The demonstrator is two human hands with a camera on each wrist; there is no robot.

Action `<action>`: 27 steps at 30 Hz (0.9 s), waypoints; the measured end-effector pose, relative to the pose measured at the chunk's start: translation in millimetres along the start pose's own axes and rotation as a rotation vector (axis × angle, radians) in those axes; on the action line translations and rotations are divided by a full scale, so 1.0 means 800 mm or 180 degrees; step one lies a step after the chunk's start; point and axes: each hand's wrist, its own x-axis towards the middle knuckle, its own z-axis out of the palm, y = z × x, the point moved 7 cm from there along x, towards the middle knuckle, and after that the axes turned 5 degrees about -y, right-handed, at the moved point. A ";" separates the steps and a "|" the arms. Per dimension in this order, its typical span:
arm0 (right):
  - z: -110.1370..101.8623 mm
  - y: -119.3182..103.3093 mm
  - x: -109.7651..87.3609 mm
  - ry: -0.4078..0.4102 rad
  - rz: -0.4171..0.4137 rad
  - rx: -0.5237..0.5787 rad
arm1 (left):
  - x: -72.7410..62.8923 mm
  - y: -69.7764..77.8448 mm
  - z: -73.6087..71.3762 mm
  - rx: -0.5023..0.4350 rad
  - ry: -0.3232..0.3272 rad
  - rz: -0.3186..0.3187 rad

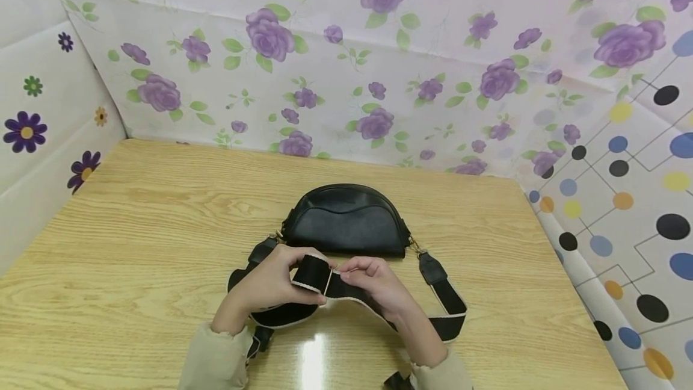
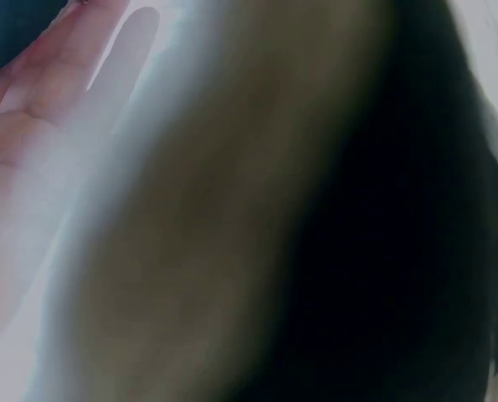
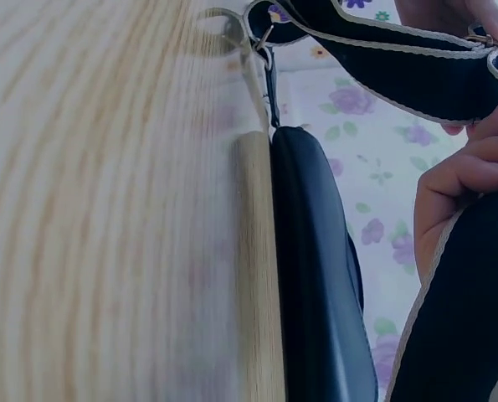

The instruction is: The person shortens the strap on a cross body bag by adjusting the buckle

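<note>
- Bench (image 1: pixel 162 227): one, wood-grained; the bag lies on it beyond the hands, near its middle.
- Bag (image 1: pixel 346 227): one, black, half-moon shaped. It looks light and smooth, probably a little slippery, with enough body to keep its shape; best taken by its curved top or both ends.
- Strap (image 1: pixel 449 325): apparently one, black with pale edges, joined to both ends of the bag. It should be soft, light and prone to twist, hard to damage; pinch it flat across its width, close to the slider.
- Hands: two. The left hand (image 1: pixel 276 284) grips a loop of the strap between thumb and fingers, left of the slider; the right hand (image 1: pixel 373 284) pinches the strap just right of it.
- Leather tabs (image 1: pixel 432 268): two, one per strap end, likely stiffer than the webbing and firmer to hold.
- Slider (image 1: pixel 328 280): one visible, thin, gold-coloured, likely rigid; steady it by its edges.
- Clips (image 1: pixel 417 247): two, gold-coloured, one at each end of the bag, likely hard and free to swivel.
</note>
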 end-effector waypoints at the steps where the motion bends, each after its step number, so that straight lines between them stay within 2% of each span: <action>1: 0.000 0.000 0.000 -0.0010 -0.0001 0.0001 | 0.000 0.000 0.000 -0.0001 -0.0004 -0.0009; 5: 0.003 0.001 0.000 -0.0038 0.0003 0.0055 | -0.001 -0.001 0.000 -0.0026 -0.0004 -0.0074; 13: 0.005 0.003 0.002 0.0081 0.0012 0.0145 | 0.000 0.001 0.001 -0.0038 0.0050 0.0024; 19: 0.007 0.003 0.003 0.0161 0.0049 0.0236 | -0.001 -0.001 0.000 -0.0044 0.0044 -0.0074; 27: 0.013 0.000 0.004 0.0143 0.0022 0.0310 | 0.000 0.000 0.001 -0.0013 0.0045 0.0000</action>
